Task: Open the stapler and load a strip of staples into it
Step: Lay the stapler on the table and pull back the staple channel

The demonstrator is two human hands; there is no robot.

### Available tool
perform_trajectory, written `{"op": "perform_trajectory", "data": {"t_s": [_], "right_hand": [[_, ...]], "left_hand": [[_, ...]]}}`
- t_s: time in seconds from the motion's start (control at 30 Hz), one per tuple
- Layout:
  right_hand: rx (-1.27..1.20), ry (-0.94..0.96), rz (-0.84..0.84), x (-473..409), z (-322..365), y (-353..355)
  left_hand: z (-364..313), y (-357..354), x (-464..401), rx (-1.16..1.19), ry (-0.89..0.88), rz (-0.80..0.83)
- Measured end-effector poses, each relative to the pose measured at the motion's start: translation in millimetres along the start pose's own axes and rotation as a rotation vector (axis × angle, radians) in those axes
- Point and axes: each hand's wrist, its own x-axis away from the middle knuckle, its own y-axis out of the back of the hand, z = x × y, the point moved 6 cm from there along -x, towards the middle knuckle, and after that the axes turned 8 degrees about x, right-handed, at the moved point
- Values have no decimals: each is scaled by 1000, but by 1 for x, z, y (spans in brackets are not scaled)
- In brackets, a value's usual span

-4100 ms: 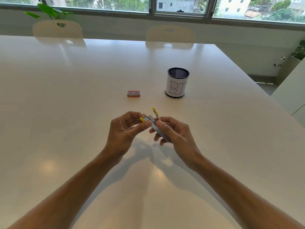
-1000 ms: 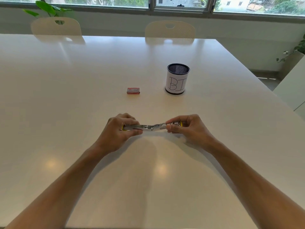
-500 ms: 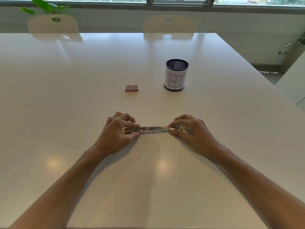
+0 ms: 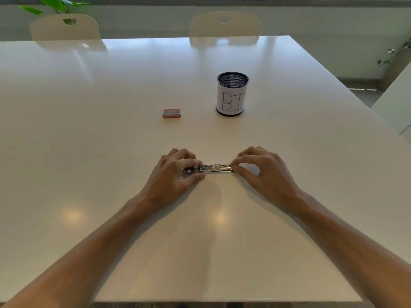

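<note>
A small metal stapler (image 4: pixel 214 168) lies unfolded flat on the white table (image 4: pixel 111 107), its two halves spread left and right in one line. My left hand (image 4: pixel 175 174) pinches the left end between thumb and fingers. My right hand (image 4: pixel 260 167) pinches the right end, where a bit of yellow plastic shows. The stapler's ends are hidden under my fingers. A small red box of staples (image 4: pixel 171 113) lies shut on the table, farther away and a little to the left of my hands.
A black mesh cup (image 4: pixel 232 94) wrapped in white paper marked "BI" stands beyond my right hand. Two pale chairs (image 4: pixel 224 25) stand at the table's far edge. The table's near edge runs just below my forearms.
Four seconds ago I held the stapler folded and raised. My hands have since spread it open and lowered it flat onto the table, still gripping both ends.
</note>
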Motion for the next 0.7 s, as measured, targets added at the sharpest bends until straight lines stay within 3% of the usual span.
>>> {"op": "perform_trajectory", "data": {"t_s": [0.2,0.4,0.7], "right_hand": [[14,-28,-46,2,2,-3],[-80,-173,-84,3,-3,-6],[-246,-356,11,1,-4,-20]], "left_hand": [[2,-3,-1,74,-7,-8],[1,-3,-2,71,-8,-16],[1,-2,-1,80,31,-26]]}}
